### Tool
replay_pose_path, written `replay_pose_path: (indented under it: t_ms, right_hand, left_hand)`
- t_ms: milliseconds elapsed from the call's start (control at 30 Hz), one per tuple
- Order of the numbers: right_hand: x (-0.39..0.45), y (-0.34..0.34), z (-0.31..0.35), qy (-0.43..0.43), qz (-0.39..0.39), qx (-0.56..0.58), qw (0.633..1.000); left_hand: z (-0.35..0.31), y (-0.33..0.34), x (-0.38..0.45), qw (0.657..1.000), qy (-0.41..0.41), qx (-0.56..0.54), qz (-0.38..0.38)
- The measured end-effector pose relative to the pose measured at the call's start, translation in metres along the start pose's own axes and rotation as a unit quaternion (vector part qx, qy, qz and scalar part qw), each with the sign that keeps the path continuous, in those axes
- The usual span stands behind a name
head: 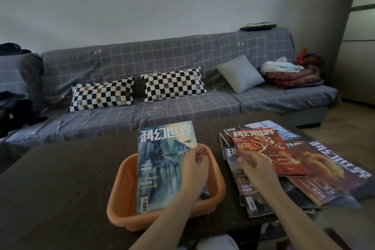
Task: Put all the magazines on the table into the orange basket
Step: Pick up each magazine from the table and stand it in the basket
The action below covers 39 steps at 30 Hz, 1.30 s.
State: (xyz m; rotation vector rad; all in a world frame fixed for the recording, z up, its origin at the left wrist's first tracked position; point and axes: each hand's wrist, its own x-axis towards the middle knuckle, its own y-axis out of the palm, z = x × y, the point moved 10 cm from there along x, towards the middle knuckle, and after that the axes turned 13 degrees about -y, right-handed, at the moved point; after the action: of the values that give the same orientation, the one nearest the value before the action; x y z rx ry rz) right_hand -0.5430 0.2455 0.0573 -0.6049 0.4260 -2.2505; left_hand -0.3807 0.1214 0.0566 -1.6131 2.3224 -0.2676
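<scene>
Progress: one magazine is partly in the basket, several are left on the table, so the task looks early.
Basket: orange basket (pixel 129 199) sits near centre on the table (pixel 60 184); moulded plastic, rounded rectangle, slotted walls.
Blue magazine: blue magazine (pixel 162 160) stands tilted in the basket, near edge down inside, far edge leaning past the far rim; glossy, thin, stiff enough to hold flat.
Left hand: left hand (pixel 193 165) pinches the blue magazine's right edge, fingers curled round it.
Right hand: right hand (pixel 254 165) rests on the pile, fingers bent at the near-left corner of the red magazine (pixel 267 152); it seems to be gripping that corner, though the hold itself is hidden.
Pile: loose pile of magazines (pixel 324 172) on the right of the table, fanned and overlapping, shiny covers, some corners hanging over the near edge.
Table surface: dark, matte, faintly speckled.
Sofa: sofa (pixel 162 107) lies far behind, under soft grey grid-patterned cloth.
</scene>
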Motion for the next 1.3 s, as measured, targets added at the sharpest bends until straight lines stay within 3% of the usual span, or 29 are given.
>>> replay_pose_path:
  t_ms: [133,333,433,600,700,867,1000,1300]
  right_hand:
    - [0.005,-0.033,-0.037,0.040,-0.030,-0.033,0.998]
    - [0.012,-0.068,-0.096,0.090,-0.032,-0.096,0.991]
    - [0.017,-0.084,-0.122,0.112,-0.047,-0.188,0.975]
    - [0.016,-0.095,-0.157,0.179,-0.043,-0.242,0.953]
    - [0.013,-0.103,-0.161,0.188,-0.063,-0.239,0.951]
    - [0.002,-0.107,-0.155,0.199,-0.085,-0.191,0.957]
    - [-0.014,-0.101,-0.145,0.215,-0.099,-0.089,0.967]
    - [-0.040,-0.062,-0.083,0.213,-0.092,0.145,0.962]
  left_hand:
    - [-0.011,0.060,0.009,0.999,-0.018,0.002,0.047]
    - [-0.002,0.133,0.024,0.986,-0.111,0.032,0.122]
    - [0.008,0.162,0.031,0.972,-0.156,0.058,0.165]
    - [0.026,0.184,0.042,0.954,-0.253,-0.008,0.160]
    - [0.029,0.193,0.043,0.945,-0.267,-0.045,0.184]
    - [0.020,0.180,0.038,0.958,-0.224,-0.067,0.167]
    - [0.005,0.156,0.020,0.965,-0.179,-0.089,0.172]
    - [-0.005,0.045,-0.012,0.969,-0.059,-0.185,0.149]
